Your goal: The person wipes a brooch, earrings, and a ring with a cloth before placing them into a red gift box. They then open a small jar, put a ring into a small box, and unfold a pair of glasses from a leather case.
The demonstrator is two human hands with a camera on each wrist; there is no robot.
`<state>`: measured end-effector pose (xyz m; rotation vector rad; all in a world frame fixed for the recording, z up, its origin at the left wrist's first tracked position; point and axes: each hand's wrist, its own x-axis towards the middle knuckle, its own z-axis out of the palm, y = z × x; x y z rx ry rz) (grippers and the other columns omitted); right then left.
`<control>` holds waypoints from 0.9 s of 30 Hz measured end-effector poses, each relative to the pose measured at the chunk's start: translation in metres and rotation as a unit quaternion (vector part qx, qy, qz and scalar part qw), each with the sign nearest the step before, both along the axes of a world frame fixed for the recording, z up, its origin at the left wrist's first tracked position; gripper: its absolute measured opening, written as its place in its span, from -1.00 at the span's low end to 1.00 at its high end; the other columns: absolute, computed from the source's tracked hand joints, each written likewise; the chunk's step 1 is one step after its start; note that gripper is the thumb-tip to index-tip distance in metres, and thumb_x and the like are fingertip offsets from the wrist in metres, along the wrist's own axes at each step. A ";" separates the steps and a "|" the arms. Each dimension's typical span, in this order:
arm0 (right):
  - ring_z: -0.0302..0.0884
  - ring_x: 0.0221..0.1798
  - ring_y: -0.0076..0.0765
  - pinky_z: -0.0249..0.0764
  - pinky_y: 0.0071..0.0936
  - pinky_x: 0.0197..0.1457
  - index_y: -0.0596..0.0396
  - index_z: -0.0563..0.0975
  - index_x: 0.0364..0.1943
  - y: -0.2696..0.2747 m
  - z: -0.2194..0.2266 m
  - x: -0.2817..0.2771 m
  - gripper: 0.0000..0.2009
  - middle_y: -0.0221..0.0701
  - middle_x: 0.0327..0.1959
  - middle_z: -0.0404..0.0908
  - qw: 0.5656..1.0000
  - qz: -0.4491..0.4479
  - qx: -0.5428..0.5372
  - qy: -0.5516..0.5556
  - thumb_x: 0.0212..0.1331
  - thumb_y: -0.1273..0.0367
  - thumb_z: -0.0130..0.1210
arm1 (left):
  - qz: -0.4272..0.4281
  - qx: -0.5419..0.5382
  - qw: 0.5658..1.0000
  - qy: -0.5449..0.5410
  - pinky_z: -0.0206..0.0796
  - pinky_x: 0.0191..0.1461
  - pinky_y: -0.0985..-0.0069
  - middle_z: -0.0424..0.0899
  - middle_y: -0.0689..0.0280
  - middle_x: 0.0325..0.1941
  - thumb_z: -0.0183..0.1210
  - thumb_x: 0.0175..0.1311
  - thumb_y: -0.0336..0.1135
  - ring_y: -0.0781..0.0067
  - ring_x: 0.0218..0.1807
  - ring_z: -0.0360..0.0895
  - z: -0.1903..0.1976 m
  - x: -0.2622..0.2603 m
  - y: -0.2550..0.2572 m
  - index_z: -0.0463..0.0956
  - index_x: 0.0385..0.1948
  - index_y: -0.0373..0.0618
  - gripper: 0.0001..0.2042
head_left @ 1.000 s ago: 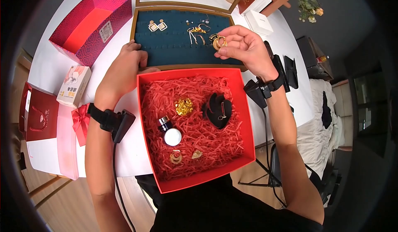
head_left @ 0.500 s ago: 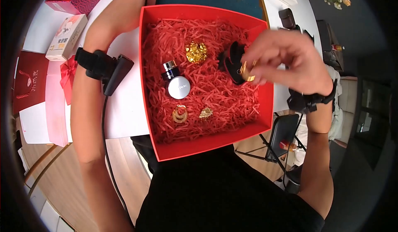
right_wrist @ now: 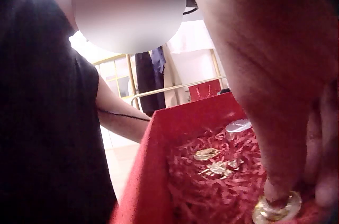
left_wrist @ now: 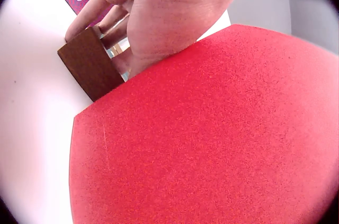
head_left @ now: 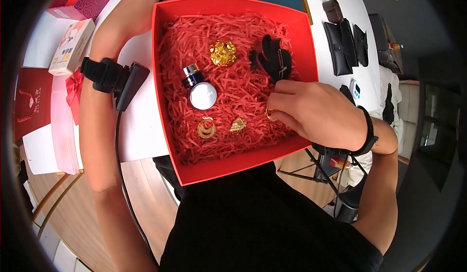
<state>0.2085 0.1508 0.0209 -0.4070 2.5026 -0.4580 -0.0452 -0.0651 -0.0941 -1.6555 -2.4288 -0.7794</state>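
Observation:
A red gift box (head_left: pixel 233 175) filled with red shredded paper stands in front of the person. Inside its right side, my right hand (head_left: pixel 321 114) is lowered to the shreds, pinching a gold hoop earring (right_wrist: pixel 276 208) between thumb and fingers. To its left lie a leaf-like gold piece (head_left: pixel 238 125) and another gold hoop earring (head_left: pixel 206 128). Beyond my hand a black hand-shaped stand (head_left: pixel 275 60) carries a small piece of jewellery. My left hand (left_wrist: pixel 153 12) grips the wooden corner of the jewellery case (left_wrist: pixel 90 65); its palm is beside the box wall.
A gold foil ball (head_left: pixel 223 53), a dark bottle (head_left: pixel 191 73) and a round silver-lidded jar (head_left: pixel 203 96) share the box. Black pouches (head_left: pixel 340 48) lie to the right. On the left stand a white carton (head_left: pixel 70 47) and a dark red bag (head_left: pixel 35 97).
My right hand has carried the gold hoop earring from over the jewellery case down into the box's right side. The head view has tilted down; my left hand stays by the case corner.

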 end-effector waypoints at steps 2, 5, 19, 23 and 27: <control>0.60 -0.19 0.00 0.53 -0.17 -0.17 0.17 0.52 -0.32 0.003 0.006 0.001 -0.93 -0.21 -0.30 0.55 0.996 0.036 0.068 0.052 0.17 0.45 0.12 | 0.017 -0.001 1.000 -0.026 0.28 -0.08 0.27 0.40 -0.03 -0.44 0.25 -0.02 -0.16 -0.10 -0.18 0.41 0.004 0.004 0.001 0.30 -0.60 -0.28 -0.63; 0.59 -0.30 -0.10 0.49 -0.26 -0.33 0.12 0.57 -0.33 0.014 0.021 -0.014 -0.91 -0.33 -0.38 0.57 0.993 0.063 0.005 0.101 0.09 0.48 0.23 | -0.010 0.005 1.000 0.022 0.30 0.04 0.27 0.41 -0.05 -0.43 0.26 -0.03 -0.17 -0.12 -0.12 0.43 -0.004 -0.005 0.000 0.28 -0.60 -0.27 -0.63; 0.55 -0.40 -0.21 0.49 -0.33 -0.41 0.10 0.48 -0.51 0.009 -0.002 -0.003 -0.87 -0.36 -0.45 0.45 0.969 0.182 0.082 0.148 -0.05 0.41 0.21 | 0.039 -0.020 0.998 -0.046 0.29 -0.04 0.29 0.41 0.02 -0.42 0.27 -0.07 -0.22 -0.05 -0.14 0.43 -0.007 -0.002 -0.001 0.31 -0.58 -0.28 -0.66; 0.58 -0.42 -0.16 0.51 -0.32 -0.40 0.12 0.52 -0.49 0.004 -0.003 -0.002 -0.92 -0.32 -0.45 0.50 0.970 0.175 0.144 0.092 0.01 0.42 0.17 | 0.009 0.028 1.000 0.012 0.31 -0.22 0.22 0.52 -0.04 -0.42 0.27 -0.01 -0.30 -0.09 -0.26 0.49 -0.010 -0.005 -0.001 0.39 -0.61 -0.31 -0.73; 0.59 -0.42 -0.12 0.52 -0.29 -0.39 0.14 0.52 -0.51 0.004 -0.003 -0.006 -0.89 -0.30 -0.48 0.52 0.974 0.174 0.130 0.069 0.04 0.41 0.17 | 0.020 0.018 1.000 0.005 0.32 -0.20 0.23 0.53 -0.05 -0.40 0.26 0.00 -0.29 -0.10 -0.23 0.50 -0.007 -0.003 -0.001 0.40 -0.60 -0.31 -0.73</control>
